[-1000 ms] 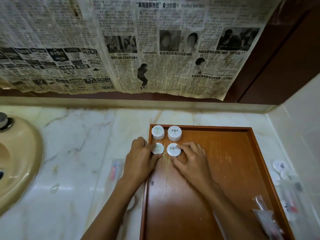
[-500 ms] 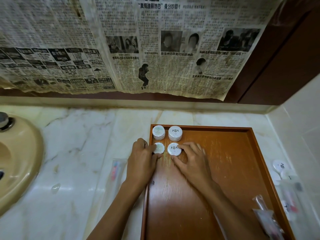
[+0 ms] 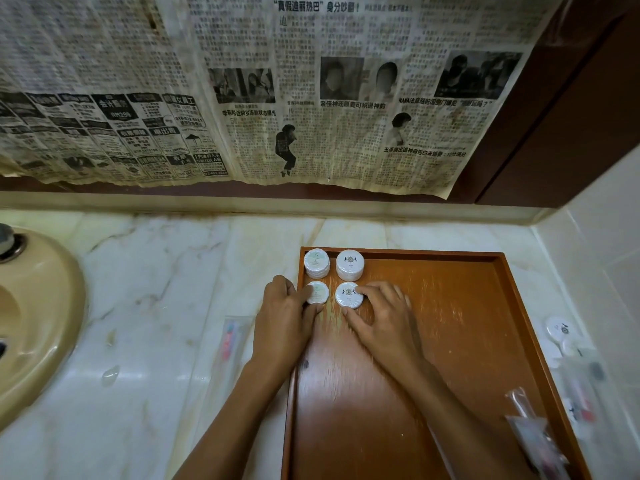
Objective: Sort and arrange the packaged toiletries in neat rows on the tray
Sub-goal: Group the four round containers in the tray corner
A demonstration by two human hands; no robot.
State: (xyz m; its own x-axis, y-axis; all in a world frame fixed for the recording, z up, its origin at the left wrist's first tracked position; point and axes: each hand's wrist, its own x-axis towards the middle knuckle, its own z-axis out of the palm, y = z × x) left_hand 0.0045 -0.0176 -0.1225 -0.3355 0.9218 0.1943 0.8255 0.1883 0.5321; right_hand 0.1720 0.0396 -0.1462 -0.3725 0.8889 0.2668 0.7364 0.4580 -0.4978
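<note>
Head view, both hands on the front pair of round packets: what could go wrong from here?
1. The left hand works its packet close to the tray's left wall; a push could jam or tilt it there.
2. The back stacks stand just behind; the right hand nudging its packet forward might topple them.

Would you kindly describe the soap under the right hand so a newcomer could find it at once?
Find the wooden tray on the marble counter; four round white soaps sit in its far left corner. It is the near right soap, touched by the right hand, with a dark crest, unlike the green-marked soap beside it.
</note>
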